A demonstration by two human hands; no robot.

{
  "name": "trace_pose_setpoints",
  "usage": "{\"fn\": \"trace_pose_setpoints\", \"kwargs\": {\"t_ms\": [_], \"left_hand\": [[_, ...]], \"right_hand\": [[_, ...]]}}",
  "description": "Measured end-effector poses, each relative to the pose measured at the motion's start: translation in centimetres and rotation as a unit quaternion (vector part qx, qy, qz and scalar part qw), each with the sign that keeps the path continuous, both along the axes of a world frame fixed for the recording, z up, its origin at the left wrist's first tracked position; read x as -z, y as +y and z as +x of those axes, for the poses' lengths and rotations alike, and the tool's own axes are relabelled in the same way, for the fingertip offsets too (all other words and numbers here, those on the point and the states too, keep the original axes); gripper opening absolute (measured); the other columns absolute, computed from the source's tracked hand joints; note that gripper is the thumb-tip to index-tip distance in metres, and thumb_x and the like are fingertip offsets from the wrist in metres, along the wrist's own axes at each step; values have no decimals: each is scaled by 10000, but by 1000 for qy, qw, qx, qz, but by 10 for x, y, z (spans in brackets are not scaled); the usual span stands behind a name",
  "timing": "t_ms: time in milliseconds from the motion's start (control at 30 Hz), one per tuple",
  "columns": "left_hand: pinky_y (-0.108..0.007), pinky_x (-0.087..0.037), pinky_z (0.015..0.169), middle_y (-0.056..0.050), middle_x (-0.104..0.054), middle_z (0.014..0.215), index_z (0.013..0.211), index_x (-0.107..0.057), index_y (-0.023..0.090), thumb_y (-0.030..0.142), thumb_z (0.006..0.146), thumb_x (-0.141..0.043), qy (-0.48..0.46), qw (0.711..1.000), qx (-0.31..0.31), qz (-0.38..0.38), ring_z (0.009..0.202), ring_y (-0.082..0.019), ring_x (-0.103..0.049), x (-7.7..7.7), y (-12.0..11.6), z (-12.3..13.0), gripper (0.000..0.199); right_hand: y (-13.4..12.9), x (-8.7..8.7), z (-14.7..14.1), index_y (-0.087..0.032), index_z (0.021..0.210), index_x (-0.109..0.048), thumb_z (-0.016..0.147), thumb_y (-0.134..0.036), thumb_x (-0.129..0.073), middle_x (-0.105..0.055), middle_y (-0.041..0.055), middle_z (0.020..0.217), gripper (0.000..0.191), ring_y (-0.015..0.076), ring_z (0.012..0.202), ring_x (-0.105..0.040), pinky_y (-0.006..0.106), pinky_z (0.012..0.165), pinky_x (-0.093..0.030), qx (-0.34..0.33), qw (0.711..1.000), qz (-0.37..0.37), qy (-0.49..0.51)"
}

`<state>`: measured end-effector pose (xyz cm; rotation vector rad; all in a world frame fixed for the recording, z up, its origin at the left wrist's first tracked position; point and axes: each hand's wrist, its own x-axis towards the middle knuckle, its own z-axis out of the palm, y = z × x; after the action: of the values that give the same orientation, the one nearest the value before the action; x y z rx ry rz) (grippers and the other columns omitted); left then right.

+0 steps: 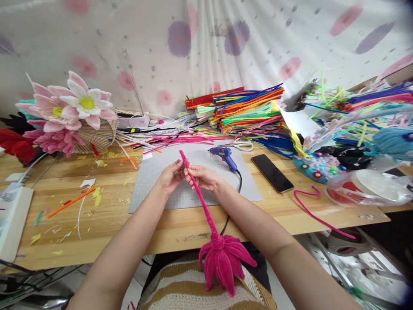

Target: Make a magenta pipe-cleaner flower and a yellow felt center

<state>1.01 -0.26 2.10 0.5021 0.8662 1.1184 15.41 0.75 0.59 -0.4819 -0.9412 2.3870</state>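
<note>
Lower centre: magenta flower [221, 263], matching stem [205, 206] | Centre: grey mat [201, 157], blue glue gun [229, 158] | Top: white curtain [206, 64], pink-and-purple floral print | Bottom: brown-and-cream striped knit top [180, 284]

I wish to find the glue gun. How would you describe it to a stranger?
On the wooden table lies a grey mat. On its right half, left of the phone and nearer than the scissors, rests the glue gun. Unlike both, it is blue, pistol-shaped.
</note>
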Motion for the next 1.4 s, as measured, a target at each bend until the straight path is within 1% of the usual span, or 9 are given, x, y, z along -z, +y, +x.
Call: {"fn": "trace_pose_setpoints", "kwargs": {"t_ms": [167, 400, 600, 867, 1067, 1133, 1267, 1333, 1400], "left_hand": [[-220, -451, 568, -13, -651, 696, 739, -610, 140, 115, 753, -590, -5, 1000, -19, -15, 575, -91, -579, 1, 1, 0, 34], [-217, -458, 538, -4, -638, 659, 717, -597, 136, 96, 748, -584, 1, 999, -30, -30, 551, -90, -575, 2, 3, 1, 52], [-232, -484, 571, -13, -636, 664, 686, -616, 128, 116, 742, -590, 3, 999, -19, -29, 590, -107, -596, 0, 0, 2, 63], [-222, -468, 567, -33, -648, 684, 759, -631, 118, 99, 731, -602, 13, 1000, -4, -22, 569, -101, -584, 1, 0, -3, 45], [-201, -482, 593, -37, -643, 689, 752, -583, 109, 37, 717, -583, 17, 997, -57, -54, 609, -98, -611, 0, 5, -5, 81], [-206, -499, 603, -34, -625, 666, 726, -561, 112, 18, 735, -543, 2, 991, -97, -90, 608, -100, -613, 1, 8, -7, 96], [-207, -526, 638, -28, -580, 603, 723, -537, 115, -34, 745, -463, -39, 968, -183, -170, 611, -99, -614, -1, 11, -13, 167], [-204, -530, 635, -26, -578, 599, 743, -536, 113, -33, 742, -466, -46, 968, -185, -165, 610, -98, -614, -5, 10, -14, 162], [-212, -531, 648, -29, -596, 620, 751, -534, 115, -17, 736, -494, -37, 976, -167, -135, 625, -103, -624, -10, 8, -13, 139]], "right_hand": [[0, 1, 0, -124, 797, -538, 800, -216, -592, -633, -18, 610, 106, 70, 490, -594, 163, 455, -504, 3, 1000, -5, 2], [0, 3, -2, -124, 799, -519, 834, -207, -544, -623, -19, 604, 93, 62, 487, -590, 149, 461, -497, 3, 1000, 3, -5], [-3, 3, -4, -120, 791, -528, 817, -223, -571, -626, -18, 596, 114, 68, 473, -591, 156, 451, -503, -8, 1000, 2, -5], [0, 3, -1, -125, 793, -519, 829, -220, -555, -619, -20, 599, 108, 61, 469, -580, 152, 444, -497, -4, 1000, 6, -12], [0, -3, 3, -126, 809, -522, 810, -218, -579, -621, -16, 595, 109, 70, 452, -567, 171, 431, -493, -10, 1000, 0, -25], [-1, -5, 3, -125, 809, -524, 810, -221, -578, -615, -17, 587, 110, 71, 448, -561, 172, 429, -489, -9, 1000, 1, -26], [-2, -3, 5, -130, 799, -515, 819, -234, -566, -589, -20, 576, 118, 58, 447, -538, 153, 424, -471, 2, 1000, 2, -31], [-1, -1, 7, -133, 797, -504, 836, -236, -539, -558, -27, 561, 115, 52, 436, -510, 141, 401, -451, 6, 1000, -5, -25], [0, 0, 8, -138, 799, -494, 861, -229, -489, -507, -42, 540, 110, 41, 410, -463, 125, 367, -420, 15, 1000, -21, -8]]}}
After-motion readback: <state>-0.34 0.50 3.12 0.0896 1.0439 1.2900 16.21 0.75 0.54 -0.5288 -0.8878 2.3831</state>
